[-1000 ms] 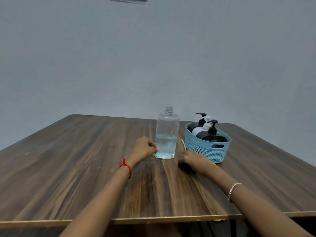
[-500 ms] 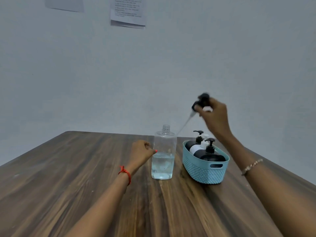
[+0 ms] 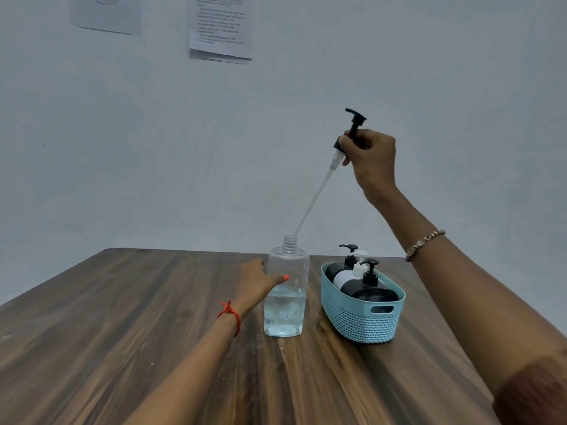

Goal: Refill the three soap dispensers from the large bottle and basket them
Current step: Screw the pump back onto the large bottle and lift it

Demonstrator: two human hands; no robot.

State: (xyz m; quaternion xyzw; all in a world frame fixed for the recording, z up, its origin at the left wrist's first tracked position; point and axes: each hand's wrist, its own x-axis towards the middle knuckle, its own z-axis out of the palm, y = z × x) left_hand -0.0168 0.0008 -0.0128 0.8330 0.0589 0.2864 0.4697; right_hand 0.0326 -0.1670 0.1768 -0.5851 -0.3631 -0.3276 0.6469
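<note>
Seen from beside the person seated at the wooden table [image 3: 122, 332]. The left hand [image 3: 256, 280], a red thread [image 3: 230, 314] tied at its wrist, reaches forward and grips the large bottle [image 3: 287, 302] from the bottle's left side, thumb laid across the front and fingers curled behind. The bottle stands upright on the table, its threaded neck uncapped, with clear liquid filling only its lower part. The right hand [image 3: 372, 161], a bracelet [image 3: 425, 244] on its wrist, is raised well above and to the right of the left hand; its fingers are closed round the collar of a black pump [image 3: 354, 124], nozzle uppermost. From the pump a pale dip tube [image 3: 316, 197] slants down and left, and its lower tip reaches the rim of the bottle's neck; whether it has entered the opening cannot be told. Below the right hand, just to the right of the bottle and apart from it, sits the blue perforated basket [image 3: 356, 323], holding three dispensers [image 3: 372, 291], two black and one white, upright with pumps fitted. Sheets of paper [image 3: 221, 29] hang on the wall beyond both hands.
</note>
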